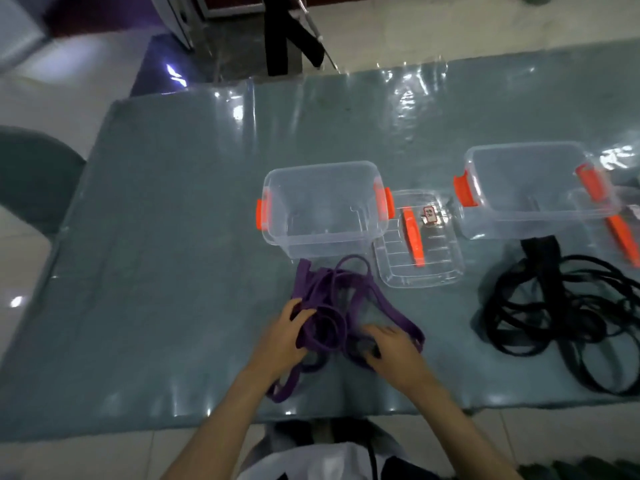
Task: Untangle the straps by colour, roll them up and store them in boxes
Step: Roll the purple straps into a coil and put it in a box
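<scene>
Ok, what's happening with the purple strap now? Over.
Both hands, left and right, gripping the tangled purple strap. Not rolled yet. Nearest clear box open, empty. Nothing blocking.

We seem to be in a plain institutional workroom or office rather than a home. We see a worktop (173, 237) under a glossy clear plastic sheet, pale tiled floor (52, 95) beyond its far and left edges, and a grey chair (31, 174) at the left edge. Past the far edge stands dark furniture (284, 36) on thin legs.
</scene>
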A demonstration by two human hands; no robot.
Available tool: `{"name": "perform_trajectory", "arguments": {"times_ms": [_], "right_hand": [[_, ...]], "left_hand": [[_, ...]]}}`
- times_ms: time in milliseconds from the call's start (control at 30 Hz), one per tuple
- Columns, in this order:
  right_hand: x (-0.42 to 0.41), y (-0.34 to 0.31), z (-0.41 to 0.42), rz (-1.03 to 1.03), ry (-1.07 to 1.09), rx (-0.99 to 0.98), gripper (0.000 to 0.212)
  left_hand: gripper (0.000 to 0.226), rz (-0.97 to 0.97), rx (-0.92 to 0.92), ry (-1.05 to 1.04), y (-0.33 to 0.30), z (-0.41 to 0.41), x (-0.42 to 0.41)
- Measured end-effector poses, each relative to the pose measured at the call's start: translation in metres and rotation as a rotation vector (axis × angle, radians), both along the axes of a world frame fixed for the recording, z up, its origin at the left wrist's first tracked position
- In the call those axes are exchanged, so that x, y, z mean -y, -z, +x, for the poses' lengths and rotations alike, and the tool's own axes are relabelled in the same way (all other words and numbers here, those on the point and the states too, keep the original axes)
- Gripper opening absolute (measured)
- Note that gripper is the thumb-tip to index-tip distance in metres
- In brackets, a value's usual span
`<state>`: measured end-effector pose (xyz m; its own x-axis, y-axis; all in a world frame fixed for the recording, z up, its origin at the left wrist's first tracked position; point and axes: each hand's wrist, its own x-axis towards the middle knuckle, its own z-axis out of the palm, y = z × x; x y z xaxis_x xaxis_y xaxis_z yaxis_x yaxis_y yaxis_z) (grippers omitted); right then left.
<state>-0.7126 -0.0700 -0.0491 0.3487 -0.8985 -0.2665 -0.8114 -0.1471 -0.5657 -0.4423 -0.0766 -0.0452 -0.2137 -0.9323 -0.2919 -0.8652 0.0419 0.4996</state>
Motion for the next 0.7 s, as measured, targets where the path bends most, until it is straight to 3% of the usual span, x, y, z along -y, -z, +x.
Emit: {"name": "perform_trajectory", "arguments": {"times_ms": [100,233,333,433,533,600,667,700], "right_hand": [[0.001,0.009,-0.005,0.078,-0.054,-0.059,0.05],[0.0,0.013,-0.017,0.072,-0.028,-0.021,0.037],[-0.002,0.015,-0.024,-0.051,0.052,0.063,0.026],[0.005,0.015,-0.025,-0.167,0.112,0.088,0.027],[0.02,0.012,-0.021,-0.189,0.192,0.11,0.027],[0.032,0.008,-0.01,-0.112,0.252,0.125,0.036],[0.048,0.0,0.009,0.048,0.328,0.175,0.06],[0.057,-0.005,0.019,0.111,0.359,0.193,0.073]], "left_hand": [[0.094,0.145,0.054,-0.047,0.005,0.012,-0.01],[0.088,0.208,0.074,-0.082,-0.003,0.03,-0.016],[0.072,0.207,-0.082,-0.161,-0.013,0.038,-0.015],[0.047,0.087,-0.311,-0.347,-0.021,0.04,-0.013],[0.047,-0.04,-0.383,-0.5,-0.031,0.035,-0.008],[0.035,-0.126,-0.365,-0.474,-0.03,0.028,-0.005],[0.023,-0.13,-0.328,-0.407,-0.028,0.019,-0.002],[0.035,-0.091,-0.294,-0.356,-0.026,0.015,0.0]]}}
